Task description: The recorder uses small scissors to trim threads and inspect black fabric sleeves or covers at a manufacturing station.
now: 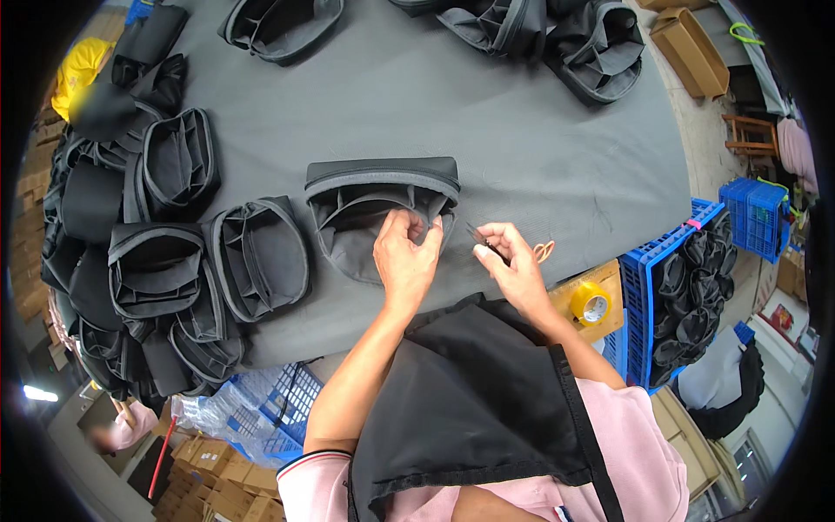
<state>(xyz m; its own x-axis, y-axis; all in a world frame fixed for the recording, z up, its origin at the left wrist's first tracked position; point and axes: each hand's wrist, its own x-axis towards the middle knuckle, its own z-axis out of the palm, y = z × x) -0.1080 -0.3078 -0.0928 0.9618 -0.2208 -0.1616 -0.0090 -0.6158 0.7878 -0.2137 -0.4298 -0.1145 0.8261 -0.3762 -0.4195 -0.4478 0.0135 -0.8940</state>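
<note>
Directly before me on the grey table a black zip pouch (383, 177) lies open, its inner dividers (352, 217) showing. My left hand (407, 257) reaches into it, thumb and fingers closed on the grey lining near the right side. Just right of the pouch, my right hand (515, 268) is closed round small thread snips (476, 233). Their thin metal tips point up and left toward the pouch, apart from it. Fingers hide most of the snips' grip. A tan looped thing (544, 251) shows beside the right hand; I cannot tell what it is.
Similar black pouches (261, 257) are heaped at the left, and several more (600, 52) lie along the far side. A yellow tape roll (591, 304) sits right of my forearm. Blue crates (642, 296) hold pouches at the right. Another person (130, 426) is at lower left.
</note>
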